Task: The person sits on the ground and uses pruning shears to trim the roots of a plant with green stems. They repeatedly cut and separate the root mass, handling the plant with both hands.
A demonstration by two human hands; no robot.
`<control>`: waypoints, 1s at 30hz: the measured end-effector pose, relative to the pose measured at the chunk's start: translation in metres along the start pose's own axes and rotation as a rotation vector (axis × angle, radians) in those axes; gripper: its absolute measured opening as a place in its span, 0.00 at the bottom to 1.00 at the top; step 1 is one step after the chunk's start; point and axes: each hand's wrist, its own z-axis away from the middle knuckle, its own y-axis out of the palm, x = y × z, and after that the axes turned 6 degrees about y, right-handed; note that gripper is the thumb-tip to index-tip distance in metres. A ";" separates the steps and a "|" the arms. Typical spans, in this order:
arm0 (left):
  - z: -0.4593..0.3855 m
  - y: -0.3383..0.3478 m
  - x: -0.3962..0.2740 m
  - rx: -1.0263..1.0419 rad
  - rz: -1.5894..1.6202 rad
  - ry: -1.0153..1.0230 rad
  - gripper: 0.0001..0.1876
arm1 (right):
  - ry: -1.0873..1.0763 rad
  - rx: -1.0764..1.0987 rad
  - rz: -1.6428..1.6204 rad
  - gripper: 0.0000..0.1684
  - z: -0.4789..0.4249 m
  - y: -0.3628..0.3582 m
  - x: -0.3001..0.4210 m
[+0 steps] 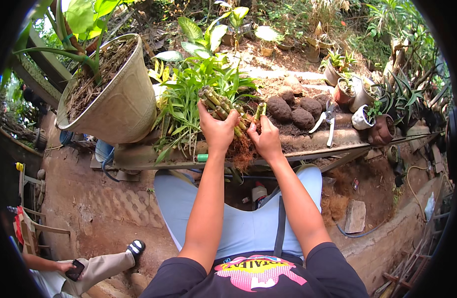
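Observation:
My left hand [218, 128] grips a bundle of cut plant stems [217, 102], their reddish-brown roots [242, 151] hanging below it. In my right hand [265, 138] are one or two short green stem pieces [261, 111], just right of the bundle. Leafy green cuttings [193, 89] lie left of and behind my left hand. Several brown clods, perhaps soil balls [280, 108], rest right of my right hand. Beyond them lies a pair of pruning shears [328, 120] with pale handles, its handles apart. A green spool [202, 158] lies at the bench's front edge.
A large planter [118, 97] leans at the left of the wooden bench [139, 158]. Small potted plants, including a white pot [362, 118], line the right end. A stone block [355, 216] lies on the ground. At bottom left another person's hand [66, 266] holds a phone.

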 end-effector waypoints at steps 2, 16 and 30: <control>-0.002 -0.006 0.009 0.022 -0.064 0.060 0.27 | 0.020 -0.033 0.001 0.16 0.001 0.002 0.004; -0.008 -0.010 0.014 0.183 -0.139 0.007 0.36 | 0.139 0.182 -0.044 0.34 -0.006 -0.027 -0.007; 0.001 -0.008 0.018 0.052 0.049 0.069 0.33 | 0.132 0.102 -0.059 0.22 -0.018 0.008 -0.004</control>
